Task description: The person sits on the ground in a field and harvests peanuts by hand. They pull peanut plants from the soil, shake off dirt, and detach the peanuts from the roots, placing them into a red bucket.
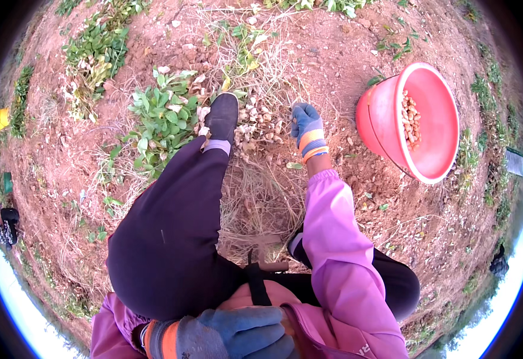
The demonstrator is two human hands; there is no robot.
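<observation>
My right hand point(307, 125), in a blue-grey knit work glove with an orange cuff, reaches down to the soil with its fingers curled. Whether anything sits inside those fingers is hidden. Just left of it, unshelled peanuts point(261, 119) lie in a loose heap among dry stalks, beside my dark shoe point(222, 116). At the bottom, my gloved left hand point(239, 334) lies across my lap against the purple jacket, its palm out of sight. A pink plastic bucket point(378, 119) leans to the right of my right hand, with peanuts point(410, 120) inside.
Green leafy plants point(167, 116) lie left of my shoe, and another leafy clump point(97, 49) is farther off. Dry straw point(257, 197) covers soil between my legs. A yellow container point(3, 118) and a person point(4, 224) appear at the far left.
</observation>
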